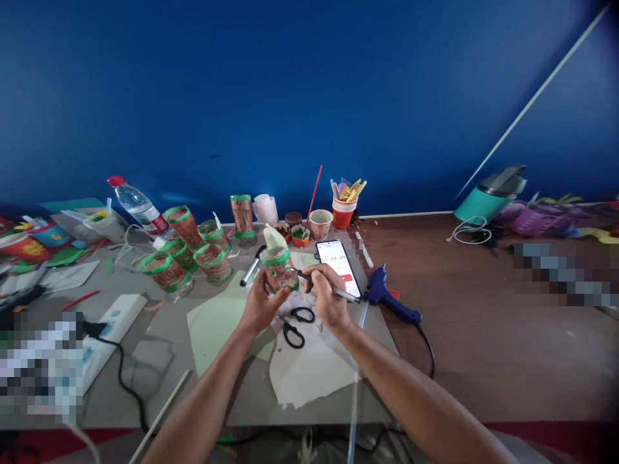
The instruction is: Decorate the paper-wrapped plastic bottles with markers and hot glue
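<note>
A clear cup (pixel 280 274) with green rims and reddish-brown painting is held in my left hand (pixel 262 301), fingers round its lower left side. Pale green paper sticks up from its top. My right hand (pixel 329 298) grips a dark pen (pixel 304 275) whose tip is at the cup's right side. Below the cup, black-handled scissors (pixel 293 335) lie on white paper (pixel 309 374). A phone (pixel 337 261) showing a timer lies just beyond my right hand.
Several painted cups (pixel 213 261) stand at the left, near a water bottle (pixel 140 206). Paint cups (pixel 300 237) and a red cup of utensils (pixel 343 214) stand behind. A blue glue gun (pixel 391 299) lies right, a power strip (pixel 113 335) left.
</note>
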The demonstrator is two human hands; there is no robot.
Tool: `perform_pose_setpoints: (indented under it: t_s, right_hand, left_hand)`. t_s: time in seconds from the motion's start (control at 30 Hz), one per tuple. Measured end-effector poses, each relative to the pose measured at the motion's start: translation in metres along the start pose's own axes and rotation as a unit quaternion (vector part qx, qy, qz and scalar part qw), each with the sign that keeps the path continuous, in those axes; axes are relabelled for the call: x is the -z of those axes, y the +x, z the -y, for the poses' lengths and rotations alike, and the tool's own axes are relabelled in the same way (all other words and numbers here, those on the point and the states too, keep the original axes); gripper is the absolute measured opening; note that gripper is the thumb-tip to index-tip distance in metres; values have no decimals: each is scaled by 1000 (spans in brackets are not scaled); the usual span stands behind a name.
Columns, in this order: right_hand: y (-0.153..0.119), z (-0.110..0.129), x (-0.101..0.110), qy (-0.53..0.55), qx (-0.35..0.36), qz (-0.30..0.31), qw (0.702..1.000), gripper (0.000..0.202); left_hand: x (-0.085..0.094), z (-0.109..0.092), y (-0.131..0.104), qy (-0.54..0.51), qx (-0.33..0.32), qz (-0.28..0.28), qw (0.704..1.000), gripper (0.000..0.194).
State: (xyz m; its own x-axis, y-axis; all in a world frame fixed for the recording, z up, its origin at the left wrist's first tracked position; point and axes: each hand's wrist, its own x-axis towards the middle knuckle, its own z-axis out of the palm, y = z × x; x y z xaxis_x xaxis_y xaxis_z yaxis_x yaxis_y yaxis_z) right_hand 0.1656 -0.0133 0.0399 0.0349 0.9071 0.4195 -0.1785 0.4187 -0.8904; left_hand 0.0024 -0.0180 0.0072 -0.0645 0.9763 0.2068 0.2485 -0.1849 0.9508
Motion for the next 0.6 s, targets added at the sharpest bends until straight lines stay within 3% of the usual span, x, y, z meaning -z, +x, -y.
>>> perform_pose_setpoints:
  t_s: [0.6]
  right_hand:
    - [0, -3, -2, 22, -12, -11, 1000, 21]
  left_hand:
    - [-1, 1, 0, 1, -2, -3, 1000, 47]
